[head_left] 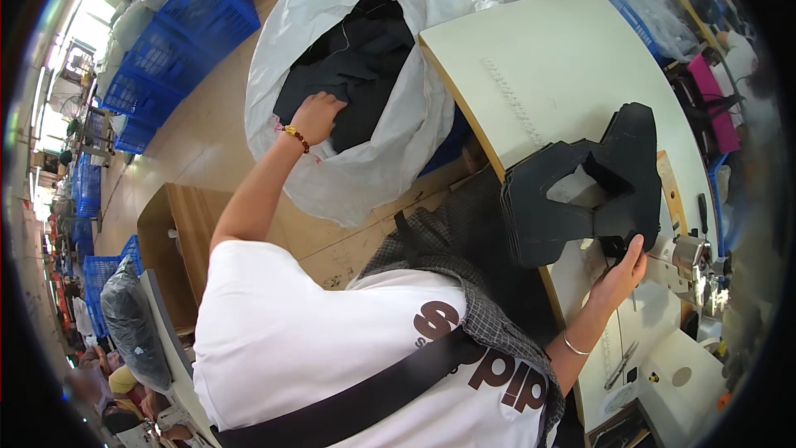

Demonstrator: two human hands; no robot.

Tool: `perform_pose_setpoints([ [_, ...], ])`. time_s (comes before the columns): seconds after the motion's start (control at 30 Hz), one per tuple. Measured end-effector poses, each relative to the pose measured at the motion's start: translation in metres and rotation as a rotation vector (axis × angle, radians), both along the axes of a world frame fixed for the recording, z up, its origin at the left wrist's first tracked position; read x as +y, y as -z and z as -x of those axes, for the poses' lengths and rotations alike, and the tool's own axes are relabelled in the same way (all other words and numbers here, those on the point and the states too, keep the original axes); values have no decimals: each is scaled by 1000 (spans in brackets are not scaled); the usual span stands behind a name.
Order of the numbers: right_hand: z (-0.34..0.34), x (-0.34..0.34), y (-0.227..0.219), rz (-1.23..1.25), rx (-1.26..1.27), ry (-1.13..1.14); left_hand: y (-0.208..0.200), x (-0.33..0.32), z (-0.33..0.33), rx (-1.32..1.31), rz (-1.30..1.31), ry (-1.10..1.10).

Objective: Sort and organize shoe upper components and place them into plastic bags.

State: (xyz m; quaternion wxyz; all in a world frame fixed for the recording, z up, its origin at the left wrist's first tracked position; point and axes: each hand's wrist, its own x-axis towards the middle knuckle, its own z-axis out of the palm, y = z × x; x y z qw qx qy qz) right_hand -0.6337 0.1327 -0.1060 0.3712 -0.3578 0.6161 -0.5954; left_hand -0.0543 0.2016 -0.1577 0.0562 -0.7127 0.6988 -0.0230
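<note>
A large white woven sack (pixel 332 191) stands at the upper middle, its mouth spread wide. Inside lie many flat black cut pieces (pixel 365 75), heaped over one another. My left hand (pixel 319 119) reaches into the mouth, its fingers bent together on a black piece; their tips are partly hidden. On the right, my right hand (pixel 622 272) grips the lower edge of a thick stack of black cut pieces (pixel 547 199). Angular in outline, this stack has an opening in its middle and lies over the pale worktable. My right thumb is pressed against its edge.
The pale worktable (pixel 572 58) curves along the right, with a sewing machine (pixel 688 257) and tweezers (pixel 620 365) on it. Blue crates (pixel 178 41) stand at the upper left. Near my left arm is a cardboard box (pixel 186 232), with a dark wrapped bundle (pixel 137 323) beside it.
</note>
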Motion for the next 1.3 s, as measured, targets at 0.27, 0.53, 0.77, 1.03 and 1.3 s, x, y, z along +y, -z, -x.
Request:
perform_pose_setpoints([
  [0.27, 1, 1, -1, -26, -4, 39, 37, -9, -27, -39, -66, 255],
  [0.53, -1, 3, -7, -64, 63, 49, -11, -50, -38, 352, -375, -44],
  [0.77, -3, 3, -7, -52, 37, 71, -6, -60, -54, 397, -109, 73],
  [1.03, -2, 2, -6, -30, 109, 77, 38, -54, -32, -38, -85, 269],
  [1.3, 7, 0, 1, 14, 87, -12, 35, -68, -31, -173, -53, 423],
])
